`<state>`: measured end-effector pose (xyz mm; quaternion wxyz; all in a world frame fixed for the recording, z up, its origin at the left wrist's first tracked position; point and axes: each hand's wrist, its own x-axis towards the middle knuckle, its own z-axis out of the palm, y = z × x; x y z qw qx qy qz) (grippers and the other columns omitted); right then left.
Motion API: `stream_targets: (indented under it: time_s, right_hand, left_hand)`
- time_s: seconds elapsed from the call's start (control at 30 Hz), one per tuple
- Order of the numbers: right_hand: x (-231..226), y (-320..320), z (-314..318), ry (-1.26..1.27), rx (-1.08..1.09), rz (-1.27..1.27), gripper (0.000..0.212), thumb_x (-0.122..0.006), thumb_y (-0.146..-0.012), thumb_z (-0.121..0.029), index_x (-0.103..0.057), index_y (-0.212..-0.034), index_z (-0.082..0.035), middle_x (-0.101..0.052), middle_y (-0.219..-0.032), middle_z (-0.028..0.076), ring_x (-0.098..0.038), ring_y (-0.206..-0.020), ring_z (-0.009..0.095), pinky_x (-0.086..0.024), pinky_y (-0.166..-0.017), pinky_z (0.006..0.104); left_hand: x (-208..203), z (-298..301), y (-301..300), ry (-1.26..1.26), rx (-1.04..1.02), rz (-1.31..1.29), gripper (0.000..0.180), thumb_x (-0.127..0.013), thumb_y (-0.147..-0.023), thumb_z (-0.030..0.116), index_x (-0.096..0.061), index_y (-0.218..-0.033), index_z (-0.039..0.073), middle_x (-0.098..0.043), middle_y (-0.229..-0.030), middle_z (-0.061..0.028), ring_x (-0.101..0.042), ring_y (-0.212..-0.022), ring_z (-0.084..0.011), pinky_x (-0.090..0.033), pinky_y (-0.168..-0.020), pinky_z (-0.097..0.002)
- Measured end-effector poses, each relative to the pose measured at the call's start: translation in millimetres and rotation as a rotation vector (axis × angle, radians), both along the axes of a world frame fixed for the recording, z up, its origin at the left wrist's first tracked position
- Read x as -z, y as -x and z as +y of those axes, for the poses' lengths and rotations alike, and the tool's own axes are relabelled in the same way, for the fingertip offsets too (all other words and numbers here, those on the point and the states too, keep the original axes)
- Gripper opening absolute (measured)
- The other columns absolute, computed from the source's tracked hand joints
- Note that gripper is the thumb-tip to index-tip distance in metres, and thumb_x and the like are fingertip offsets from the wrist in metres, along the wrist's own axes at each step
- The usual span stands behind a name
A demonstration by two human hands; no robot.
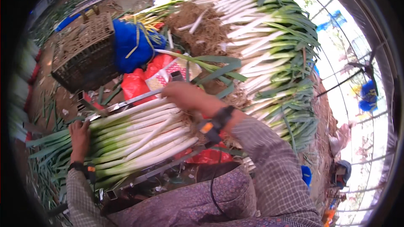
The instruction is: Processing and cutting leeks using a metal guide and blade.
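Note:
Long leeks [139, 136] lie side by side in a metal rack [139, 177] across my lap, white ends to the right and green leaves to the left. At the rack's far left corner, my left hand [79, 138] rests on the green part with its fingers stretched out. My right hand [189, 97] is closed, slightly blurred, over the white end of the farthest leek, beside an upright post of the rack. Its fingertips are partly hidden. Roots show under my right wrist. Each wrist wears a dark band.
A large heap of leeks [269, 46] with roots and soil lies at the far right. Ahead stand a brown plastic crate [82, 50], a blue bag [134, 46] and red plastic bags [135, 86]. Loose leaves litter the ground at left. A framed translucent wall [349, 71] runs along the right.

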<state>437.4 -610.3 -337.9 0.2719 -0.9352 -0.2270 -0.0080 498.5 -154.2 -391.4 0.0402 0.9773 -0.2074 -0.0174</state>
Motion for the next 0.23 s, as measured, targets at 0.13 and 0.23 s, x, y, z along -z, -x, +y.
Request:
stream_targets:
  time_s: [0.13,0.23]
  right_hand:
    - [-9,4,-65,-0.463,0.546,0.103,0.020,-0.053,-0.083,-0.011,-0.064,-0.099,-0.007,-0.062,-0.087,0.009,-0.062,-0.081,0.025,-0.051,-0.077,0.0327]
    - [42,-24,-127,-0.872,0.829,0.523,0.027,-0.051,-0.090,-0.019,-0.059,-0.115,-0.013,-0.063,-0.107,0.007,-0.063,-0.086,0.028,-0.051,-0.083,0.0396]
  left_hand:
    - [26,6,3,0.049,-0.040,-0.311,0.035,-0.057,-0.082,0.019,-0.056,-0.117,0.014,-0.048,-0.124,-0.0095,-0.038,-0.124,-0.0299,-0.016,-0.111,-0.0491]
    - [26,-8,-8,-0.044,-0.116,-0.017,0.042,-0.056,-0.084,0.029,-0.053,-0.123,0.015,-0.044,-0.130,-0.0093,-0.034,-0.128,-0.0297,-0.013,-0.112,-0.0502]
